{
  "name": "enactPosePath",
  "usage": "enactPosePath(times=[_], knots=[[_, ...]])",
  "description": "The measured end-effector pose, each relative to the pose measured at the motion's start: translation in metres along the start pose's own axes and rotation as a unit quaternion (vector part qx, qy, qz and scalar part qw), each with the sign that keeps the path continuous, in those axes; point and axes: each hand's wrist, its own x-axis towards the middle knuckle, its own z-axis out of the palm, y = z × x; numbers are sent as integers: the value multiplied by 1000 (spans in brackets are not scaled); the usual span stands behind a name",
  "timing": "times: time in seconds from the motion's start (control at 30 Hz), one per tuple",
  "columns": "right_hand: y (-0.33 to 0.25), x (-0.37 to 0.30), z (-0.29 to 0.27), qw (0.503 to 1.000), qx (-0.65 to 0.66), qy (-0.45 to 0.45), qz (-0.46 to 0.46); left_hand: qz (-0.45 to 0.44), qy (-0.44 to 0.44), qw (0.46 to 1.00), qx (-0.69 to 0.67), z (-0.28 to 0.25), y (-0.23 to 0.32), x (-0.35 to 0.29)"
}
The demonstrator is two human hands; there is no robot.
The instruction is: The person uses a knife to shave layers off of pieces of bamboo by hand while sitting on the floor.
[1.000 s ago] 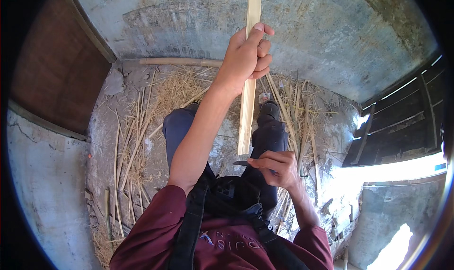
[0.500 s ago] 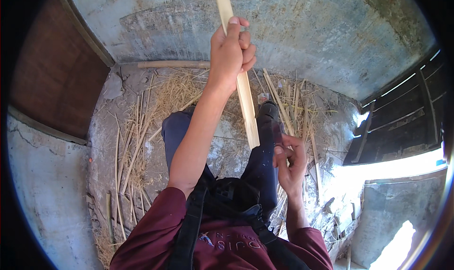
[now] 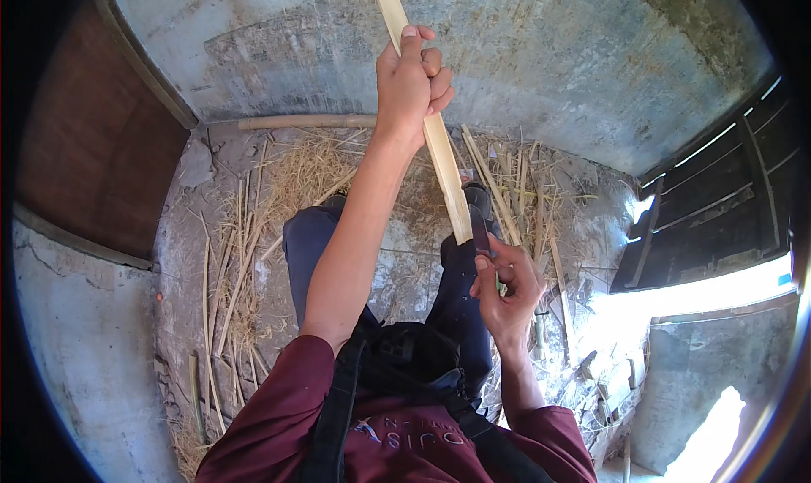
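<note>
And there's the left hand [image 3: 410,81] up at twelve o'clock, fist wrapped round a pale strip [image 3: 449,179] that slants from eleven-thirty down past the centre! The right hand [image 3: 513,284], at four o'clock, pinches a dark knife [image 3: 479,229], the blade right beside the strip's lower end; whether it touches, nobody can tell from here. Good technique would mean a shallow blade angle, a firm upper grip, and strokes directed clear of thigh and fingers. Below lies a rough grey floor [image 3: 401,289], straw [image 3: 308,169] heaped at ten, a pole [image 3: 308,121] along the foot of a stained wall [image 3: 541,69] at twelve. Brown panel [image 3: 93,132] at ten, dark slats [image 3: 718,208] at three, glare beneath them!
</note>
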Motion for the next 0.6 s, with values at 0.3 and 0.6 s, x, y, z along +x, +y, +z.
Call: enactPosePath(times=[0.3,0.6], knots=[[3,6,3,999,-19,-27,-21,-10,-4,1000,5,-2,1,-4],[11,-6,3,974,187,-56,118,26,4,1000,5,2,2,-13]])
